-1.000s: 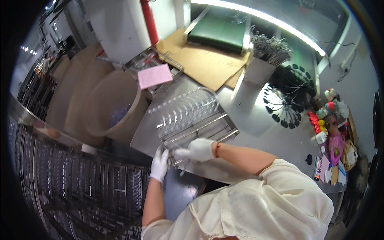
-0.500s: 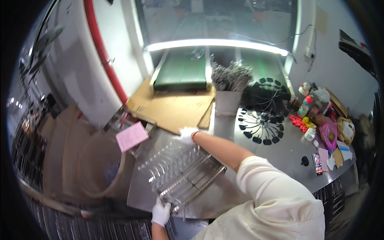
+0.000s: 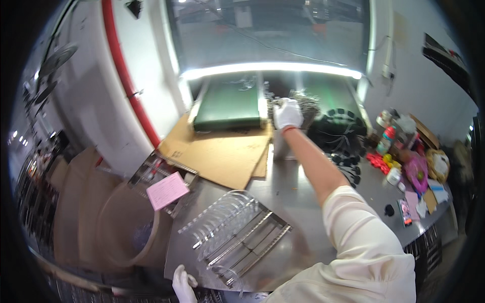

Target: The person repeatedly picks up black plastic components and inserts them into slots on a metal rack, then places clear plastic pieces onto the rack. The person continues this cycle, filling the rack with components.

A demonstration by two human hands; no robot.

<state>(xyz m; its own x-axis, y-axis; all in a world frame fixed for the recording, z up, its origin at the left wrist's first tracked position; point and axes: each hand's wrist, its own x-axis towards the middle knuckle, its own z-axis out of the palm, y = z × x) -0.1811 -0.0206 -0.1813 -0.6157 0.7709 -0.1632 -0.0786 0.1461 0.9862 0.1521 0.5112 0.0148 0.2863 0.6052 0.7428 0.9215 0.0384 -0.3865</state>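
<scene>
My right hand [image 3: 288, 115], in a white glove, reaches across the table to a bundle of thin grey metal pieces [image 3: 307, 105] standing in a box [image 3: 283, 149]. Its fingers are bent in at the bundle, and what lies between them is hidden. My left hand [image 3: 183, 284], also gloved, is at the table's near edge, open with the fingers loosely curved and holding nothing. Between the hands lies a metal wire rack [image 3: 247, 250] with a row of clear curved pieces [image 3: 228, 214] along its left side. The left hand is apart from the rack.
Cardboard sheets [image 3: 217, 154] lie before a green conveyor belt [image 3: 230, 108]. A pink paper [image 3: 167, 191] rests on a tray at the left, beside a large round bin [image 3: 126, 222]. Black fan-shaped pieces [image 3: 346, 164] lie right of the box. Bottles, bags and a phone [image 3: 404, 212] sit farther right.
My right hand has left the rack's far end and moved forward to the bundle of metal pieces. My left hand has let go of the rack's near corner and drawn back leftward.
</scene>
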